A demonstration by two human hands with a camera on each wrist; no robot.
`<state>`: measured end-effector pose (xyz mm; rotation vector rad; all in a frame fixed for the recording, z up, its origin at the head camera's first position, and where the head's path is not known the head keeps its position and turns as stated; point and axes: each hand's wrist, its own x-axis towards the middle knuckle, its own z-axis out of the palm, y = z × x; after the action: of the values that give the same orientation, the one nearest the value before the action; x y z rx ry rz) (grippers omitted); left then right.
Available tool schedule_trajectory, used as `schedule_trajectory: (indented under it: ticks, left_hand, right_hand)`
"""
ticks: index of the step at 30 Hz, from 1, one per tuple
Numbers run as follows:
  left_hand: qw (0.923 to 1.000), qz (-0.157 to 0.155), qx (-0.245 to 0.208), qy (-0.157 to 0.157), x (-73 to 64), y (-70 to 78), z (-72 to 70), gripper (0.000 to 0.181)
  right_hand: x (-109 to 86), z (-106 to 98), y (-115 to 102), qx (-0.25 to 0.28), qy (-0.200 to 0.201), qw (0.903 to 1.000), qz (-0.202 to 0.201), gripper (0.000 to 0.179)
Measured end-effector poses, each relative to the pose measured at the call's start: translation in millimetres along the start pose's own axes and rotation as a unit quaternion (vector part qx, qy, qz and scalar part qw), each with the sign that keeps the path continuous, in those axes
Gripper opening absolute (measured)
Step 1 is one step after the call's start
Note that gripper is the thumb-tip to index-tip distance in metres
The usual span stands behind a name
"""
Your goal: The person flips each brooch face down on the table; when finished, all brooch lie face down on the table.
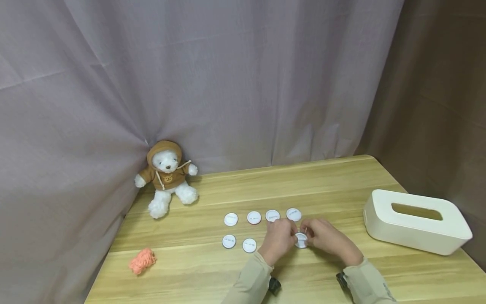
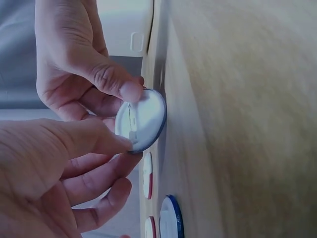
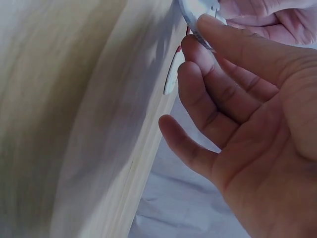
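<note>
Both hands meet over the front right of a group of round pin-back button badges. A white-backed button badge (image 1: 301,241) with a dark rim is held between them, tilted up, its pin side showing in the left wrist view. My left hand (image 1: 279,239) pinches one edge between thumb and fingers. On the opposite edge, the thumb and fingers of my right hand (image 1: 329,239) pinch it too. Close behind the hands lie a badge (image 1: 293,214) and another badge (image 1: 272,215), the latter partly covered by the left hand.
More badges lie left of the hands, including a back-row badge (image 1: 230,219) and a front-row badge (image 1: 249,245). A white tissue box (image 1: 414,228) stands at right. A teddy bear (image 1: 167,179) sits at back left, with coral yarn (image 1: 142,261) nearer the front.
</note>
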<state>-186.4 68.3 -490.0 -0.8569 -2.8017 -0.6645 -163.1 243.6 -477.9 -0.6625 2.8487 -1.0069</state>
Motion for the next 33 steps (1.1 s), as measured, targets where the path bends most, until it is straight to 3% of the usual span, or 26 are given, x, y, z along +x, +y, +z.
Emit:
schedule_trajectory:
  ticks: [9, 25, 33]
  left_hand:
    - [0.9992, 0.033, 0.023, -0.005, -5.9, 3.4, 1.4, 0.014]
    - [0.9975, 0.028, 0.062, -0.021, -4.4, 3.4, 6.9, 0.019]
    - [0.9966, 0.034, 0.074, -0.016, -5.2, 3.4, 7.2, 0.018]
  right_hand:
    - [0.3, 4.6, -0.3, -0.032, 0.004, 0.9994, 0.008, 0.021]
    - [5.1, 10.3, -2.7, -0.079, 0.035, 0.9963, -0.001, 0.023]
    - [5.3, 12.1, -4.0, -0.082, 0.026, 0.9958, 0.031, 0.022]
